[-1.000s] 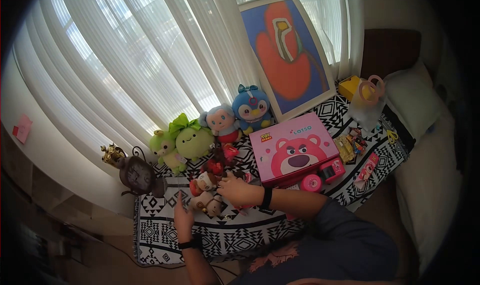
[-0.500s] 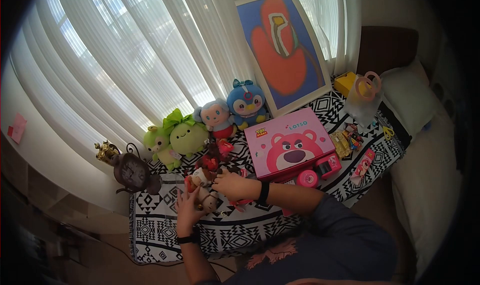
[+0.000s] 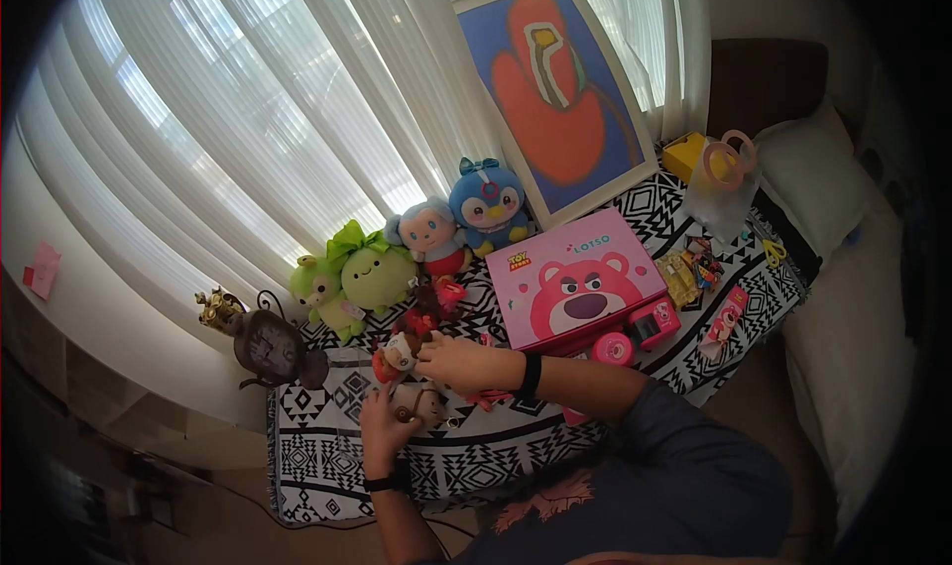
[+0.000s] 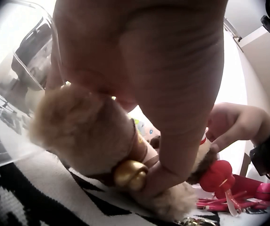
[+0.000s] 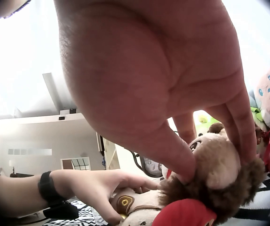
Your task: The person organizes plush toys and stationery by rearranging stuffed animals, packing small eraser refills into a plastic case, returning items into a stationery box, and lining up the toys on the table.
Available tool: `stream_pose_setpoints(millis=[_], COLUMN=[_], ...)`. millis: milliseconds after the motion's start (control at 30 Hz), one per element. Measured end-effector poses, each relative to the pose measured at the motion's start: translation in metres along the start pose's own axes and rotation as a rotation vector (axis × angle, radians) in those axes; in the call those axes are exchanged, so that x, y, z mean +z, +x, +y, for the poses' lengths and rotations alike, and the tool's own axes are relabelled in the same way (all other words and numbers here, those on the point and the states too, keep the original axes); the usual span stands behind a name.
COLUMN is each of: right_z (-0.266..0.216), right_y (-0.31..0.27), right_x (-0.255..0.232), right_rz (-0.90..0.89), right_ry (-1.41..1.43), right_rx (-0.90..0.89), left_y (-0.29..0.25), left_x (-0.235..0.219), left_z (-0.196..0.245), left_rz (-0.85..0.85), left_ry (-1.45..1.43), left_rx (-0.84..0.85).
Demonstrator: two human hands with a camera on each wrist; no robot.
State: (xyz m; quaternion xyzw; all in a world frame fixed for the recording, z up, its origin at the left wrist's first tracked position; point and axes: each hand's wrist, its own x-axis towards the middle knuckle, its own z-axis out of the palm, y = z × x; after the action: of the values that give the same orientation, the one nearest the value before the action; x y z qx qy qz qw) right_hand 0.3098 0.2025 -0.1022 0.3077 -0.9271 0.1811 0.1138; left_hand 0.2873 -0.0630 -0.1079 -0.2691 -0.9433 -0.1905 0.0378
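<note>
My left hand (image 3: 382, 434) grips a beige plush (image 3: 416, 404) lying on the patterned cloth. In the left wrist view, the thumb of that hand (image 4: 144, 66) presses the beige plush (image 4: 83, 129) beside its gold bell (image 4: 130, 174). Just above it, my right hand (image 3: 468, 363) holds a small white and brown plush (image 3: 400, 351). Seen from the right wrist, thumb and fingers of this hand (image 5: 149, 70) pinch the plush's furry head (image 5: 220, 162) from both sides. A clear plastic container (image 4: 33, 40) stands beside the left hand.
Behind the hands sit several larger plush toys, among them a green round one (image 3: 379, 276) and a blue penguin (image 3: 488, 208). A pink box (image 3: 580, 278) lies to the right, with small pink items before it. A dark ornate clock (image 3: 270, 347) stands at left.
My left hand has moved from beside the beige plush onto it, its fingers first spread and now around it. The right hand stays at the white and brown plush.
</note>
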Motion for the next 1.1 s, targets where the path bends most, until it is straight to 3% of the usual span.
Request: stream_pose_setpoints(millis=[200, 367, 533, 667, 800, 867, 933, 967, 1100], right_z=[-0.008, -0.008, -0.004, -0.002, -0.005, -0.005, -0.004, -0.006, -0.014], right_y=[-0.005, -0.004, -0.004, -0.005, -0.007, -0.008, -0.006, -0.005, -0.001], right_x=[-0.036, -0.051, -0.045, -0.051, -0.062, -0.066, -0.062, -0.064, -0.082], right_rz=[0.032, -0.017, 0.078, 0.019, -0.028, -0.036, 0.165, 0.145, 0.469], right_ry=[0.061, 0.015, -0.054, -0.084, -0.002, 0.018, 0.024, 0.040, 0.388], right_rx=[0.058, 0.141, 0.100, 0.071, 0.149, 0.156, 0.110, 0.089, 0.118], left_y=[-0.011, -0.022, -0.024, -0.023, -0.018, -0.013, -0.013, -0.016, -0.018], left_x=[-0.011, -0.028, -0.021, -0.008, -0.006, -0.015, -0.006, 0.000, 0.005], left_z=[0.000, 0.009, 0.020, 0.033, 0.049, 0.062, 0.052, 0.043, 0.029], left_rz=[-0.059, -0.074, -0.039, -0.046, -0.065, -0.049, 0.010, 0.075, 0.159], left_ry=[-0.210, -0.731, -1.050, -1.378, -1.424, -1.308, -1.488, -1.660, -1.790], left_rx=[-0.170, -0.330, -0.306, -0.310, -0.291, -0.360, -0.377, -0.386, -0.345])
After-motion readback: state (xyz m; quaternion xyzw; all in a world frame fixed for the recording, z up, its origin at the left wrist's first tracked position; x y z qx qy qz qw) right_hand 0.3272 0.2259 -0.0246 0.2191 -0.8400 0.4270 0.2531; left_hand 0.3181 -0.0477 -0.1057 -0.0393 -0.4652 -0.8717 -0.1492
